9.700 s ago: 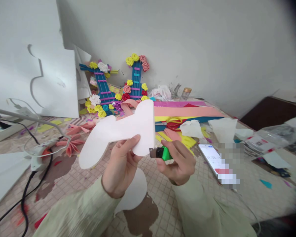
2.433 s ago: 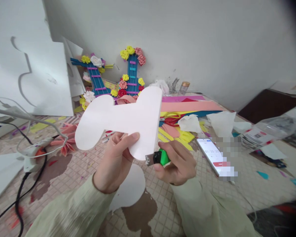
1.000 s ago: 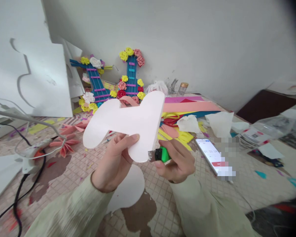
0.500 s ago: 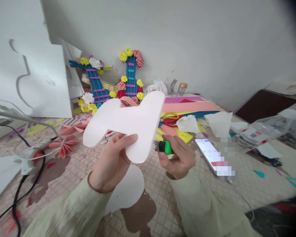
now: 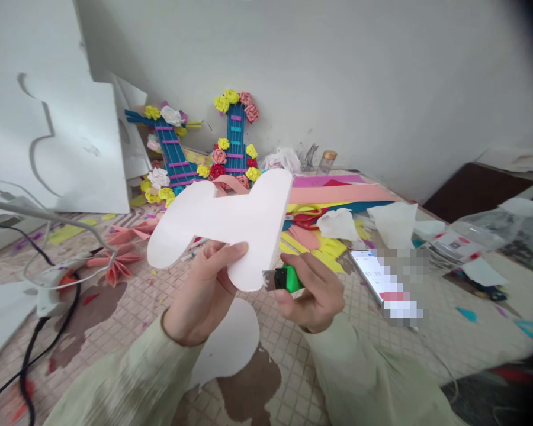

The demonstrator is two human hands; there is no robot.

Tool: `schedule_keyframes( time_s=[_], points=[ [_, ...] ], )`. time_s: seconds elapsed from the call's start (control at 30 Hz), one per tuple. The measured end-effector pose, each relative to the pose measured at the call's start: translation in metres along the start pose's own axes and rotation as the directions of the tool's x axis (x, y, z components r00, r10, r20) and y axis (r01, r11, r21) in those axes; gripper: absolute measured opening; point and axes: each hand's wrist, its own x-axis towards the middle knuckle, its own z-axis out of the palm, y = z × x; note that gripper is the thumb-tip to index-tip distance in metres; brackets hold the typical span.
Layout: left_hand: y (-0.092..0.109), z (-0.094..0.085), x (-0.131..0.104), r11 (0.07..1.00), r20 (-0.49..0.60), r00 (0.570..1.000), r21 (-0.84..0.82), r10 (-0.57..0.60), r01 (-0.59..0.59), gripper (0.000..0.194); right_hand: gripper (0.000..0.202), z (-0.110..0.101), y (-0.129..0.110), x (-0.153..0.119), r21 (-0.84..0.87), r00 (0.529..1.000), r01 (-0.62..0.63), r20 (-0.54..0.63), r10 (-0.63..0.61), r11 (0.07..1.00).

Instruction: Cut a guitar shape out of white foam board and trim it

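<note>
My left hand (image 5: 211, 284) pinches a white foam-board cutout (image 5: 224, 216) with rounded lobes, its thumb flat on the front face. The board is held up above the table, tilted. In my right hand (image 5: 315, 290) is a green and black utility knife (image 5: 289, 278), gripped between thumb and fingers. Its short blade meets the lower right edge of the cutout. Under my left wrist, another white rounded piece (image 5: 235, 343) lies on the table, partly covered by my arm.
Two paper-flower guitars (image 5: 236, 139) lean at the back wall. Coloured paper strips (image 5: 342, 194), red-handled scissors (image 5: 305, 216) and a phone (image 5: 373, 278) lie to the right. A power strip (image 5: 55, 293) with cables and pink folded paper (image 5: 115, 260) are at left.
My right hand has moved left and slightly down, bringing the knife blade to the cutout's edge. The cutout has shifted slightly left.
</note>
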Motion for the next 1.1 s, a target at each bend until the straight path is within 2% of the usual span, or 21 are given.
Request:
schedule_keyframes(
  time_s=[0.43,0.7,0.87,1.1],
  points=[
    [-0.0003,-0.0002,0.0002,0.999,0.0,1.0,-0.034,0.021,-0.021,0.019,0.03,-0.001,0.0013,0.0006,-0.029,1.0,-0.011,-0.007,0.011,1.0],
    [-0.0043,-0.0007,0.0001,0.999,-0.005,0.999,-0.031,-0.036,0.036,0.006,0.031,-0.0023,0.0029,0.0003,-0.038,1.0,-0.016,-0.012,0.015,0.999],
    [-0.0003,0.0001,-0.0013,0.999,0.039,0.999,-0.05,0.002,0.0,0.019,0.03,-0.0028,0.0055,0.0023,-0.057,1.0,-0.006,-0.019,0.005,0.998],
    [-0.0009,0.0028,-0.0021,0.998,-0.004,1.0,-0.055,-0.026,0.025,0.02,0.03,-0.003,0.0079,0.0031,-0.067,0.999,-0.003,-0.038,0.0,0.998]
  ],
)
